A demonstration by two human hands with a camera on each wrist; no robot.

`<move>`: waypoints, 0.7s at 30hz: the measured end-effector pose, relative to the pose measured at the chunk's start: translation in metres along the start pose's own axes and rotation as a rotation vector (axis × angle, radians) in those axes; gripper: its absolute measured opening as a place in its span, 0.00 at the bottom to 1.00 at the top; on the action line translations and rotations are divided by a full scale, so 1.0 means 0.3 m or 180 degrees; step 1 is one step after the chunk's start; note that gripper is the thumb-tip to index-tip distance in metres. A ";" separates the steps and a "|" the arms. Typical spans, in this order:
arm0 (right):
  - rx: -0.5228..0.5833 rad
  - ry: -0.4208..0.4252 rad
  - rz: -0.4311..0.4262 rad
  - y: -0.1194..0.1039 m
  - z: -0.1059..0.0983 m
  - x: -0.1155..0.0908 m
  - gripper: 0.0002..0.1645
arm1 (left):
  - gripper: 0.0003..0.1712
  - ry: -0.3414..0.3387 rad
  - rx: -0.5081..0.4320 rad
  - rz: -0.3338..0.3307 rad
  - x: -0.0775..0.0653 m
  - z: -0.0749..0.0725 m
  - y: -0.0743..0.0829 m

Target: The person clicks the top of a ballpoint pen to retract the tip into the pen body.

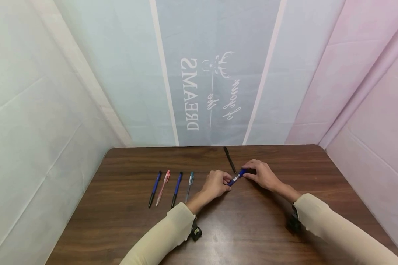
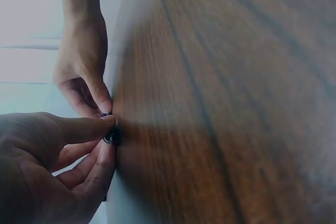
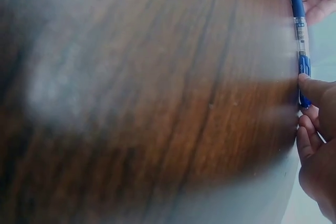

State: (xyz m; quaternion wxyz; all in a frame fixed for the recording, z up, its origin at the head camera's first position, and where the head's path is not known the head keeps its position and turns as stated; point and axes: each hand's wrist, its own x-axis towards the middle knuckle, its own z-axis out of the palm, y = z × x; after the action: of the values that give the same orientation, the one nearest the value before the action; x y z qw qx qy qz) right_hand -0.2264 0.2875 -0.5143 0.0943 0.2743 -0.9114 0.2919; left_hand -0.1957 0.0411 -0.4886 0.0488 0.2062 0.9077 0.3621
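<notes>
Between both hands a blue pen [image 1: 236,178] with a clear middle section is held at a slant, close to the tabletop. My left hand [image 1: 216,184] pinches its lower left end between thumb and fingers. At the upper right end, my right hand [image 1: 262,175] pinches the pen near its clip. The right wrist view shows the blue pen [image 3: 300,32] along its length, with thumb and fingers at either end. In the left wrist view the left hand's fingers hide most of it. Just beyond the hands lies a black pen [image 1: 230,160], its near tip close to the blue one.
Left of the hands, pens lie roughly side by side: a blue-black pen [image 1: 154,189], a pink pen [image 1: 163,188], another blue-black pen [image 1: 177,189] and a clear teal-topped pen [image 1: 189,186], partly behind the left wrist. The brown wooden table [image 1: 126,228] meets printed cloth [image 1: 215,136] at its back.
</notes>
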 end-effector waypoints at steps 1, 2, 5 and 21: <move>0.0000 -0.0010 -0.0002 -0.001 -0.001 0.001 0.18 | 0.16 -0.0001 0.0002 0.0003 0.000 0.000 0.001; 0.0003 -0.0022 -0.0012 -0.002 -0.003 0.002 0.18 | 0.16 -0.0002 0.0004 0.0008 -0.001 0.000 0.002; -0.0001 -0.0052 -0.0043 -0.004 -0.010 0.004 0.16 | 0.15 -0.0009 0.0006 0.0029 -0.001 0.002 0.003; 0.0688 -0.0229 0.0517 -0.002 -0.059 0.031 0.15 | 0.15 0.0035 -0.0060 0.0001 -0.009 0.002 0.011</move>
State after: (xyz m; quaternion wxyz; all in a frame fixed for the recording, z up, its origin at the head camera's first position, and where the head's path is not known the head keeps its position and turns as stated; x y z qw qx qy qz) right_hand -0.2336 0.2934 -0.4966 0.0075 0.2184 -0.8966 0.3850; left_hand -0.1919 0.0426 -0.4870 0.0456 0.2039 0.9045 0.3717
